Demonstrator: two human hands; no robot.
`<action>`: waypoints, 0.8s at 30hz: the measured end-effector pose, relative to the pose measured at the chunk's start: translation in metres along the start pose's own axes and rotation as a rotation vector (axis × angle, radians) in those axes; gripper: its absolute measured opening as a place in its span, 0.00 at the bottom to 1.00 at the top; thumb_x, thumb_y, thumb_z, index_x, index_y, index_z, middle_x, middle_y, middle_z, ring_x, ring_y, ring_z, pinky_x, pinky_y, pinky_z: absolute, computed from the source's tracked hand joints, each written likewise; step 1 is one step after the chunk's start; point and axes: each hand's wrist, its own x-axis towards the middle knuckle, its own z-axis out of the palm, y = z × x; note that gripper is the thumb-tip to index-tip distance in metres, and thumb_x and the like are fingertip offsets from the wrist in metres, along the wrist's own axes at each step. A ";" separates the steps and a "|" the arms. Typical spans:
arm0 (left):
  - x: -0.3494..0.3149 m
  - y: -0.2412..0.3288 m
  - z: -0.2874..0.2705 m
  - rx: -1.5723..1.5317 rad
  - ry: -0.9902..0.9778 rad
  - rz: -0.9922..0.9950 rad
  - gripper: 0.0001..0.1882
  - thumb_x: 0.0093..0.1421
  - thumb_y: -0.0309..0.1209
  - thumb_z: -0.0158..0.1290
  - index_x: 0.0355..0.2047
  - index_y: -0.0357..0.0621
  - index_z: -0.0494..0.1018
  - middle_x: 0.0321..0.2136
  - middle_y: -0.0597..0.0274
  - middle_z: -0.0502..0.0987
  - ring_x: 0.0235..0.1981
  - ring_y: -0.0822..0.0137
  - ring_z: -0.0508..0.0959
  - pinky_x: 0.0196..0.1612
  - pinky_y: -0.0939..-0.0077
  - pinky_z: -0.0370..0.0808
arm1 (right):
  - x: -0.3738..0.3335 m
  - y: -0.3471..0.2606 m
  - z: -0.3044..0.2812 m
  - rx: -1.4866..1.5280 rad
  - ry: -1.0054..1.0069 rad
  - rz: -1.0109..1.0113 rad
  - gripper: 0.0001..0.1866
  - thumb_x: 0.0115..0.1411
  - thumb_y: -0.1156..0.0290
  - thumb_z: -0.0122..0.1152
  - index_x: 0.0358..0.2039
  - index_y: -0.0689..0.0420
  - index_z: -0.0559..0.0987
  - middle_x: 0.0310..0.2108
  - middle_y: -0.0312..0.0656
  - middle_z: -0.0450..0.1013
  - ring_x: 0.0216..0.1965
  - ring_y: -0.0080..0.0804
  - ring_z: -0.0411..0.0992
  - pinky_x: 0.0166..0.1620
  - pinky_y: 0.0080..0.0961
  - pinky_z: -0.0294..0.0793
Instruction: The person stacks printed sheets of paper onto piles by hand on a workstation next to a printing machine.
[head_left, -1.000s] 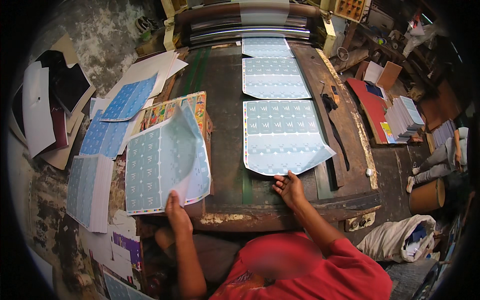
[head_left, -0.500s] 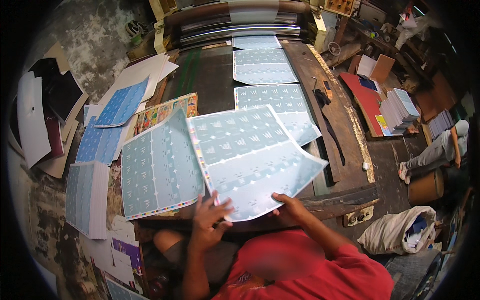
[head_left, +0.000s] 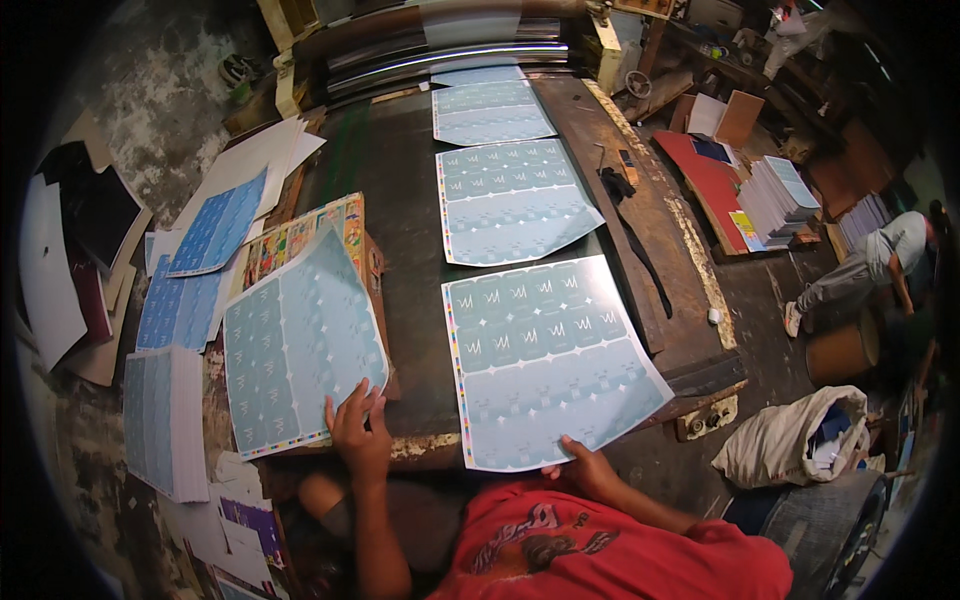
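My right hand (head_left: 585,470) pinches the near edge of a printed pale blue-green sheet (head_left: 545,365), thumb on top, fingers below. The sheet's far part lies over the table, and its right side curls up. Beyond it, a similar sheet (head_left: 515,200) and more behind it form a line toward metal rollers (head_left: 450,55). My left hand (head_left: 362,432) has its fingers apart at the near right corner of another printed sheet (head_left: 300,345), which rests on the left with a bowed surface. Whether the fingertips press on that corner I cannot tell.
At the left stand a thick stack of printed sheets (head_left: 165,425) and bluer sheets (head_left: 215,225). A dark strap (head_left: 640,245) lies along the table's right side. Farther right are a red board (head_left: 695,190), a white sack (head_left: 790,440) and a bending person (head_left: 870,265).
My right hand has lowered the sheet from a tilted position into line with the others. My left hand has left that sheet and moved left to the other one. The view has shifted slightly.
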 end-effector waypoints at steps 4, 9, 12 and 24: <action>-0.002 -0.015 -0.004 -0.137 -0.075 -0.066 0.16 0.56 0.30 0.61 0.44 0.41 0.77 0.38 0.59 0.83 0.49 0.57 0.77 0.63 0.55 0.61 | 0.012 -0.026 0.014 0.033 0.019 -0.004 0.23 0.69 0.56 0.44 0.52 0.65 0.66 0.34 0.53 0.75 0.31 0.37 0.75 0.37 0.31 0.76; 0.006 -0.009 -0.010 -0.204 -0.104 -0.114 0.12 0.62 0.33 0.55 0.42 0.39 0.79 0.39 0.52 0.82 0.49 0.54 0.78 0.63 0.55 0.60 | 0.043 -0.053 0.018 0.080 0.016 -0.015 0.27 0.69 0.50 0.41 0.52 0.64 0.65 0.33 0.55 0.76 0.30 0.37 0.75 0.42 0.36 0.75; 0.003 -0.021 -0.007 -0.224 -0.116 -0.167 0.13 0.66 0.33 0.50 0.42 0.36 0.78 0.40 0.49 0.81 0.47 0.54 0.78 0.61 0.59 0.63 | 0.060 -0.062 0.023 0.080 0.010 -0.031 0.30 0.68 0.46 0.40 0.52 0.64 0.66 0.36 0.55 0.75 0.32 0.36 0.74 0.44 0.37 0.74; 0.008 -0.031 -0.016 -0.666 0.196 -0.593 0.33 0.70 0.49 0.39 0.57 0.27 0.63 0.60 0.37 0.63 0.61 0.47 0.65 0.66 0.54 0.54 | 0.091 -0.062 0.042 0.181 0.151 -0.291 0.25 0.67 0.53 0.50 0.61 0.45 0.58 0.48 0.42 0.73 0.35 0.28 0.74 0.37 0.31 0.78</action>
